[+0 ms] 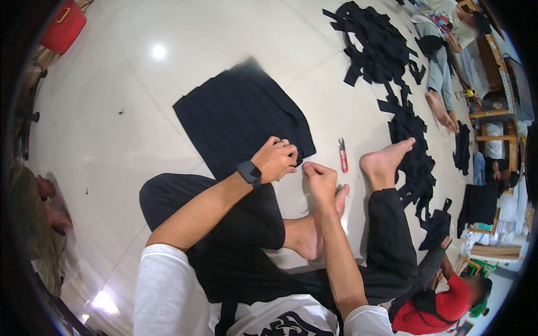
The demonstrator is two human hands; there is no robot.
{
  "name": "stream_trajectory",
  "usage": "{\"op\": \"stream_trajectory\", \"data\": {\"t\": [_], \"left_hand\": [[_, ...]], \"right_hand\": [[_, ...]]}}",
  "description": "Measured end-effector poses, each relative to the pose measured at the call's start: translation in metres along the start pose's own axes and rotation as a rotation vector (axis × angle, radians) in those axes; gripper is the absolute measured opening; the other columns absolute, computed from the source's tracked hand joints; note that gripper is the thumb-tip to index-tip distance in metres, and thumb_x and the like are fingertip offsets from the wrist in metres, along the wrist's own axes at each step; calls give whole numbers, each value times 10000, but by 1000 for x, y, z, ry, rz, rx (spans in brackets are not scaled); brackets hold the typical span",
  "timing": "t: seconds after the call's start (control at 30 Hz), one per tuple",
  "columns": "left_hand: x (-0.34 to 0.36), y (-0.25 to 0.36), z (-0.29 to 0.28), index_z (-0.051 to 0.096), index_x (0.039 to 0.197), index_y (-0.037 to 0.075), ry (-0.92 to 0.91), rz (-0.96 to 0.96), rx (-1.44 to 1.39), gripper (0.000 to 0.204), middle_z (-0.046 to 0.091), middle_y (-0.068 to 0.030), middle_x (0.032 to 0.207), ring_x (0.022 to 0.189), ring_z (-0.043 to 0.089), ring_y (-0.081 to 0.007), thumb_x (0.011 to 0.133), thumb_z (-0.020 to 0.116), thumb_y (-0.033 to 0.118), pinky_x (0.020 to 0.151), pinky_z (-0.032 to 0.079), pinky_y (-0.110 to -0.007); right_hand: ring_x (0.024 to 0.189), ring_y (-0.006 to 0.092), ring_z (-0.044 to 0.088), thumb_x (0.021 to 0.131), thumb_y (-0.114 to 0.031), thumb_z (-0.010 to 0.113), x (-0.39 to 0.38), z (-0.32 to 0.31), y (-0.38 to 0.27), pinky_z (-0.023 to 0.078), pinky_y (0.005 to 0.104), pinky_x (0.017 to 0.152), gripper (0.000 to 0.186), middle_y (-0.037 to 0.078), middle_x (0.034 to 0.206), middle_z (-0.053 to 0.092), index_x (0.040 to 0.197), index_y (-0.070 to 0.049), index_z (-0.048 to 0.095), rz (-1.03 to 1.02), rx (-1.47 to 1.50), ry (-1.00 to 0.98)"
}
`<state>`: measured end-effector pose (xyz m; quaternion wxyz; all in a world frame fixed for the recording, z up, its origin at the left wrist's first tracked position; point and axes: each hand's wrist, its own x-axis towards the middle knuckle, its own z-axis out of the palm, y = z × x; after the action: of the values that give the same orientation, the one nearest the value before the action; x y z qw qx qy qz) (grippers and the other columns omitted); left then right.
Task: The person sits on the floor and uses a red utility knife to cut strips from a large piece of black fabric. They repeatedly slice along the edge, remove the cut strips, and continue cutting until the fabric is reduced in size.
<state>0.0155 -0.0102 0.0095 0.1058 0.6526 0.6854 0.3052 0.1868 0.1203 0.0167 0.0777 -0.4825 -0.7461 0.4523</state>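
Observation:
A dark, folded piece of cloth (241,112) with crease-like lines lies spread on the floor in front of me. My left hand (276,159), with a dark watch on its wrist, is closed on the cloth's near right corner. Just right of that corner, my right hand (321,179) is closed in a pinch with its fingertips close to the left hand's. Whatever it pinches is too small to make out. Thread snips (343,155) with a red handle lie on the floor to the right of my hands, touched by neither.
My bare feet and bent legs in dark trousers frame the work area. Heaped black fabric strips (372,39) run down the right side, past my right foot (389,162). Other people sit along the right edge. A red bucket (63,28) stands at the far left on the tiled floor.

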Motion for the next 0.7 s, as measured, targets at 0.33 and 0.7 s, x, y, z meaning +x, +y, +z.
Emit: {"op": "stream_trajectory", "data": {"t": [0.33,0.7], "left_hand": [[9,13,9,810,850,151,34,46,-41,241,682,-53,1026,1096,626,-278,763,841,373,911,468,-480],[-16,-6,46,775,919,125,110,10,-122,302,655,-69,1064,1130,595,-286,745,876,351,968,388,-465]], "right_hand": [[683,121,612,923,-119,771,20,-1,-9,479,289,625,216,64,786,730,889,95,771,124,246,-17],[749,189,636,926,-119,688,33,23,31,517,355,688,223,132,853,736,960,96,740,-87,10,-35]]}}
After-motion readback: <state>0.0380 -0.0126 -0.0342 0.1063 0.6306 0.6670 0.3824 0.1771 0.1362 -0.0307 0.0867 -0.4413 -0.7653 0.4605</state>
